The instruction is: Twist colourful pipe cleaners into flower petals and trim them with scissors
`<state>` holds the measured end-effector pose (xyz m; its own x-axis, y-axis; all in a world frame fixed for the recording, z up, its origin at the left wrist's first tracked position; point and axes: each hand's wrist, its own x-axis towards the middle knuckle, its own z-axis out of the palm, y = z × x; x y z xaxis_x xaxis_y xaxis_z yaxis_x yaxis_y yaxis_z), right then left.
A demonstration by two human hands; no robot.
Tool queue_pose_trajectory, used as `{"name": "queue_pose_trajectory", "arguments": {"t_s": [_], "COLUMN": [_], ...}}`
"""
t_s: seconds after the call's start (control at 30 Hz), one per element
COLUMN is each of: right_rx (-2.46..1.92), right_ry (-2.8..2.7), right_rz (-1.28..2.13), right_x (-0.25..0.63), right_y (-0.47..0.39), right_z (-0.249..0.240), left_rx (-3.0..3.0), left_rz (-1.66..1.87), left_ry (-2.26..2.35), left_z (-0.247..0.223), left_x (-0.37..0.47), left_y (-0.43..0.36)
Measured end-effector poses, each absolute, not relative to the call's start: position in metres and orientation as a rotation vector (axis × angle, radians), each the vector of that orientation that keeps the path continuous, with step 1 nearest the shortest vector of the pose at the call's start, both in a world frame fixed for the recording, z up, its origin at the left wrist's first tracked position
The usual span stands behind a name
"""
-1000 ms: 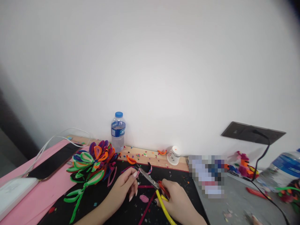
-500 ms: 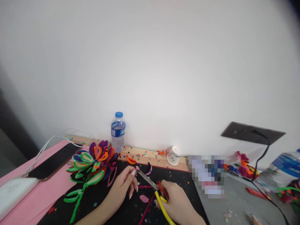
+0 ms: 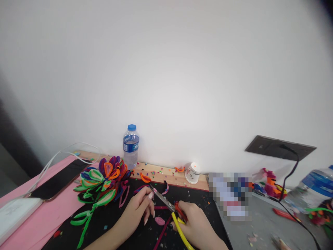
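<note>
My right hand (image 3: 195, 220) is closed around the red and yellow handles of a pair of scissors (image 3: 164, 200). Its metal blades point up and left, toward the fingertips of my left hand (image 3: 139, 205). That hand pinches a small pink fuzzy piece (image 3: 155, 190) right at the blade tips, thumb against forefinger, the other fingers curled below. Whether the blades touch the piece is too small to tell. Under the scissors lie a dark pink pipe cleaner (image 3: 162, 232) and a pink oval petal (image 3: 159, 221) on the black mat (image 3: 125, 232).
A pipe cleaner flower (image 3: 97, 185) with a green stem lies left, beside a phone (image 3: 58, 182) on pink paper. A water bottle (image 3: 131, 147) and an upturned paper cup (image 3: 193, 173) stand along the wall. Coloured scraps dot the wooden strip (image 3: 166, 173). A grey board (image 3: 260, 225) lies right.
My left fingertips have shifted slightly down and right along the blades, and the pink piece shows less above them. A purple loop now shows behind the left hand. The right hand hardly moved.
</note>
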<state>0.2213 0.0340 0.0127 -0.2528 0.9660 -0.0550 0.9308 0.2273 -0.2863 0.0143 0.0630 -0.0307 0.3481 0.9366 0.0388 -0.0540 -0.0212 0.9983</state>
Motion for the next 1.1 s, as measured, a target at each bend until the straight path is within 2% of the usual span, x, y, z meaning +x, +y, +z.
{"name": "queue_pose_trajectory", "arguments": {"t_s": [0.33, 0.73, 1.1], "right_rx": [-1.798, -1.7, -1.806], "right_ry": [-2.34, -2.292, -2.318], "right_rz": [0.437, 0.698, 0.573], "right_x": [0.222, 0.226, 0.217], "right_y": [0.034, 0.035, 0.028], "right_z": [0.013, 0.008, 0.024], "left_rx": [1.227, 0.8, 1.298], "left_rz": [0.96, 0.925, 1.092], "left_ry": [0.836, 0.598, 0.998], "left_z": [-0.027, -0.022, -0.02], "left_x": [0.014, 0.011, 0.01], "left_y": [0.066, 0.063, 0.063]}}
